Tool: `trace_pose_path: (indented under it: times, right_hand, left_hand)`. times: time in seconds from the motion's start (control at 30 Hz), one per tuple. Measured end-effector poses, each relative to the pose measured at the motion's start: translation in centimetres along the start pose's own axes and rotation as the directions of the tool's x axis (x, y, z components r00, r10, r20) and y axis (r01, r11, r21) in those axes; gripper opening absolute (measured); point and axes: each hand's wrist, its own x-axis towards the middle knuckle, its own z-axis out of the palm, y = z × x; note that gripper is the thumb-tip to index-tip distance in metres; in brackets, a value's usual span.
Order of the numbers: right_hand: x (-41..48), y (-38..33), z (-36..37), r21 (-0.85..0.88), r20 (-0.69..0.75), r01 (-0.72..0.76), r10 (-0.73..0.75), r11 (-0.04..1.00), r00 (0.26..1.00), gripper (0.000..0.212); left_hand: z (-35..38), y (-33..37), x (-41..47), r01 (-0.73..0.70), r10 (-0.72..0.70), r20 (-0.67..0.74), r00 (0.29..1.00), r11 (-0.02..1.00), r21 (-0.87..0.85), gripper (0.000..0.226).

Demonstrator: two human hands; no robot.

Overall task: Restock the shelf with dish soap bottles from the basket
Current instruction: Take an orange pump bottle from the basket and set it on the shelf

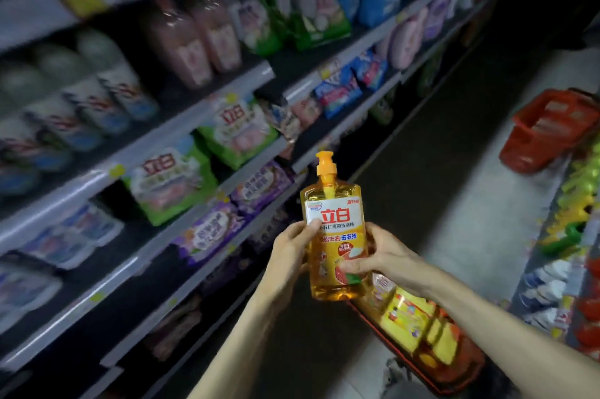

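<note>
Orange dish soap bottle (337,233) upright, left hand (289,255) and right hand (384,252) fingers gripping it.

Both hands hold an orange soap bottle (336,233) upright at lower centre — left hand (293,251) gripping its left edge, right hand (378,255) its right. Below right sits a basket (418,366) of what look like more bottles. Shelves (136,152) fill the left; a red basket (552,129) sits far right.

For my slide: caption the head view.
Left hand and right hand hold an orange dish soap bottle near the basket, beside shelves.
</note>
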Motion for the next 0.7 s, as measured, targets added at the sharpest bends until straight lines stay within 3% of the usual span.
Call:
trace_pose_path:
  times: [0.17,0.3,0.37,0.5,0.7]
  right_hand:
    - [0.6,-6.8,6.4,-0.117,0.115,0.151,-0.138,0.982,0.984,0.097]
    - [0.9,-11.1,11.5,-0.165,0.174,0.283,-0.255,0.945,0.951,0.078]
    - [1.1,-12.9,13.9,-0.173,0.214,0.339,-0.301,0.925,0.929,0.071]
    - [2.0,-16.5,18.3,-0.136,0.305,0.423,-0.368,0.896,0.878,0.076]
    - [3.0,-21.0,24.7,-0.058,0.477,0.502,-0.418,0.863,0.773,0.067]
  left_hand:
    - [-6.4,4.1,-5.3,-0.142,0.134,-0.103,0.986,0.986,-0.082,0.050]
    - [-10.2,6.7,-9.3,-0.273,0.252,-0.233,0.939,0.960,-0.065,0.055]
    - [-11.8,7.9,-11.1,-0.339,0.305,-0.294,0.906,0.938,-0.069,0.056]
    - [-14.5,10.0,-14.8,-0.442,0.378,-0.409,0.831,0.894,-0.071,0.050]
    - [-17.4,12.2,-19.4,-0.510,0.431,-0.610,0.665,0.858,0.051,0.049]
